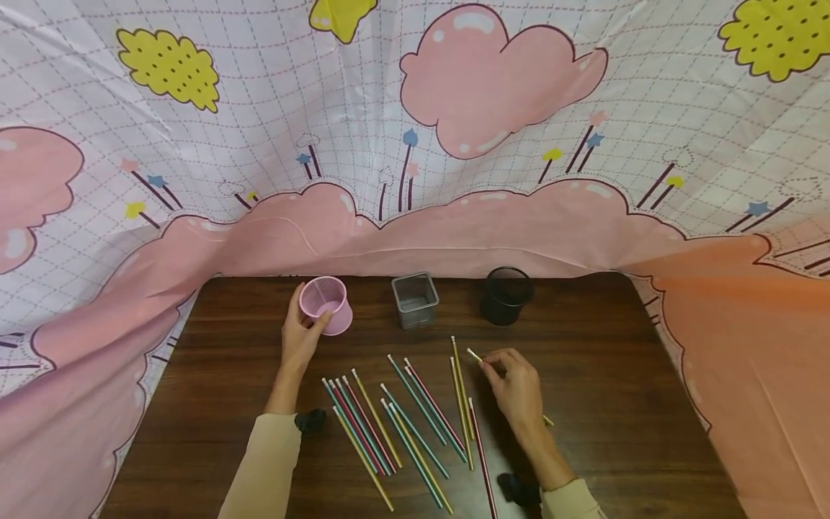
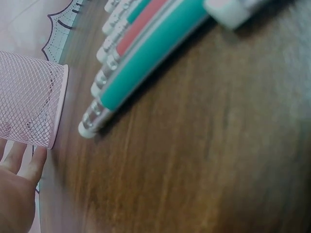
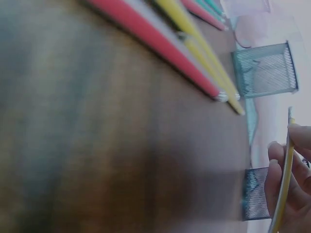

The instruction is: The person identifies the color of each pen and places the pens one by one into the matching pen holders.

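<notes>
My left hand (image 1: 301, 339) holds a pink mesh pencil cup (image 1: 337, 319) at the back left, thumb at its front rim and fingers around its left side. In the left wrist view the cup (image 2: 29, 97) stands with the fingers against its mesh. On the right, my right hand (image 1: 516, 389) pinches a gold pencil (image 1: 475, 355) near its white eraser end. The right wrist view shows this pencil (image 3: 286, 179) between thumb and fingers, its lower part running past the palm. Several red, teal and gold pencils (image 1: 424, 404) lie on the table between the hands.
A grey square mesh holder (image 1: 416, 315) stands at the back middle, and a black round mesh cup (image 1: 501, 310) to its right. The dark wooden table (image 1: 603, 375) ends at a patterned cloth (image 1: 454, 263) behind. A red pencil (image 1: 482, 458) lies near the right forearm.
</notes>
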Tool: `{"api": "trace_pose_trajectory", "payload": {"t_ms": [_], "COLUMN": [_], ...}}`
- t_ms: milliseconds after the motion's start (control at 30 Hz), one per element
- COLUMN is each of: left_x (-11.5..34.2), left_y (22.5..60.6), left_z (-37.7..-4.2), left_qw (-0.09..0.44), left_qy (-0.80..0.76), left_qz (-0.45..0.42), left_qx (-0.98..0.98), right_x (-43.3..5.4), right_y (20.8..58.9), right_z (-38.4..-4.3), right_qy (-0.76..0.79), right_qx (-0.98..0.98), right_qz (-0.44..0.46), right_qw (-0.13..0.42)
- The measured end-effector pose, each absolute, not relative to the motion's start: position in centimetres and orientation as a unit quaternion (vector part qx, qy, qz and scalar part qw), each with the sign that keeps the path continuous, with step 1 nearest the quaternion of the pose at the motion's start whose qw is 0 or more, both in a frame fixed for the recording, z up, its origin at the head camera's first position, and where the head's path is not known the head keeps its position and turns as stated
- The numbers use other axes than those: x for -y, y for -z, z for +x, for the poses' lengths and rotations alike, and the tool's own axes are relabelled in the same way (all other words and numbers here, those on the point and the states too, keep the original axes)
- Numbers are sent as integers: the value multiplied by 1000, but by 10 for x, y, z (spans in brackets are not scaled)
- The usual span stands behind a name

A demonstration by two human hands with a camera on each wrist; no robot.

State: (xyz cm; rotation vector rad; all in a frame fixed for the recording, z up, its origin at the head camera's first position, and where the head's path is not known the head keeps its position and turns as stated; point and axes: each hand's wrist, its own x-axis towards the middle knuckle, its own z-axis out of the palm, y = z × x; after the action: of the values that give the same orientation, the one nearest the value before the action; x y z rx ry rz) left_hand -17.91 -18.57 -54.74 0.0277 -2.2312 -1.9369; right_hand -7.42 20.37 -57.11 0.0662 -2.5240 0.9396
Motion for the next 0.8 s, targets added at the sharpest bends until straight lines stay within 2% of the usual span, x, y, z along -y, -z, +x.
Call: {"api": "trace_pose_trajectory", "payload": {"t_ms": [467,800], "left_x": [190,191], "left_y": [551,550], "left_z": [-182,-189], "left_qw": [112,111], "left_qy": [655,687], "left_qz": [-18,-47], "left_qx": [747,716], "right_x": [-196,-180], "right_y": [547,504], "right_z": [-90,-113], "right_qy": [-379,-424], "right_qx": [905,884], "right_qz": [26,47], "right_qw": [191,193]}}
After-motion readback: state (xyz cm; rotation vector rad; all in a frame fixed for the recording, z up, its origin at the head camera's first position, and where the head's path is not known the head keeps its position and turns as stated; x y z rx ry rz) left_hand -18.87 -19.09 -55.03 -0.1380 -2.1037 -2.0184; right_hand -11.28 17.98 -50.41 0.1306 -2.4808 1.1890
